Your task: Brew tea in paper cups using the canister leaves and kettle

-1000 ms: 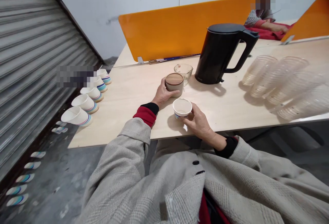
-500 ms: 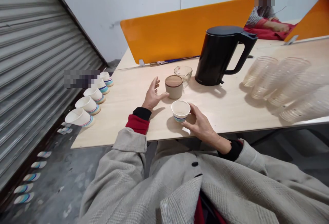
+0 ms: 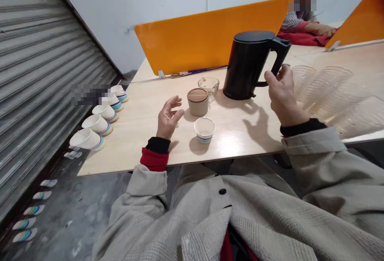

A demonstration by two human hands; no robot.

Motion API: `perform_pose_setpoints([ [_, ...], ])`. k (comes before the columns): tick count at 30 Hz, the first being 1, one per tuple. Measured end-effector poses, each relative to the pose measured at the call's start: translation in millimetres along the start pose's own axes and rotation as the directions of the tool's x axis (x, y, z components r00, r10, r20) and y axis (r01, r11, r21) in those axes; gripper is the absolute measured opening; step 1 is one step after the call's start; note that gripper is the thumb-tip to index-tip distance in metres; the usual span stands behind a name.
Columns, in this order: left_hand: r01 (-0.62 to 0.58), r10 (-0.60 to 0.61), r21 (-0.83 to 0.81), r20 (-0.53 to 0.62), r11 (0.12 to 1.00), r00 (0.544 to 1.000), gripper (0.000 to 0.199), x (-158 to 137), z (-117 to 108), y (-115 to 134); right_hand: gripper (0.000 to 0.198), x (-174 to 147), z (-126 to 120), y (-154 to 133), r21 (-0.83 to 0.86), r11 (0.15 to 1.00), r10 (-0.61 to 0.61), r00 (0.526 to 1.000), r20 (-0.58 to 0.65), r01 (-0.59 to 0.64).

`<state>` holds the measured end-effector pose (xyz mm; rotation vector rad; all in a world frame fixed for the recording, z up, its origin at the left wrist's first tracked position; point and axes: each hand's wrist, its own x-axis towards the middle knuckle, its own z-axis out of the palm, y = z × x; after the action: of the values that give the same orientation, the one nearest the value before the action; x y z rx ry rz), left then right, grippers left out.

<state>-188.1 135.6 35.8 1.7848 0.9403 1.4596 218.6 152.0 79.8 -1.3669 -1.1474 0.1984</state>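
Observation:
A white paper cup (image 3: 205, 130) with blue stripes at its base stands upright near the table's front edge. Behind it is a beige lidded jar (image 3: 198, 103) with a wood-look top. To the left of the jar, my left hand (image 3: 169, 118) hovers, its thumb and fingers apart and holding nothing. A black electric kettle (image 3: 244, 67) stands upright at the back. My right hand (image 3: 281, 93) is at the kettle's handle, thumb and fingers spread to either side of it; whether they touch it I cannot tell. A clear glass cup (image 3: 212, 86) sits behind the jar.
Several striped paper cups (image 3: 96, 124) line the table's left edge. Stacks of clear plastic cups (image 3: 357, 115) lie at the right. Brushes (image 3: 192, 71) rest along the orange divider (image 3: 207, 39). Beyond it, a person's hand (image 3: 325, 30) rests on red cloth (image 3: 303, 38).
My right hand has left the paper cup and moved right to the kettle's handle. My left hand has drawn slightly away from the jar. The view has shifted a little.

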Motion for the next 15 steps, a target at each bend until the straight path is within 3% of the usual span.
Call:
perform_pose_setpoints([
  [3, -0.047, 0.057, -0.05, 0.203, 0.998, 0.977, 0.08, -18, 9, 15, 0.02, 17, 15, -10, 0.133, 0.98, 0.167, 0.978, -0.125, -0.15],
  [7, -0.046, 0.067, -0.062, 0.383, 0.997, 0.921, 0.1, -31, 21, 27, 0.024, 29, 28, -14, 0.141, 0.975, 0.202, 0.956, -0.213, -0.174],
  [11, -0.035, 0.028, 0.007, 0.461, 0.999, 0.887, 0.105, -33, 28, 33, 0.03, 41, 34, -6, 0.163, 0.969, 0.223, 0.946, -0.234, -0.188],
  [15, -0.074, 0.043, 0.05, 0.466, 0.996, 0.884, 0.084, -32, 30, 35, 0.03, 56, 36, -4, 0.247, 0.948, 0.255, 0.945, -0.205, -0.202],
])
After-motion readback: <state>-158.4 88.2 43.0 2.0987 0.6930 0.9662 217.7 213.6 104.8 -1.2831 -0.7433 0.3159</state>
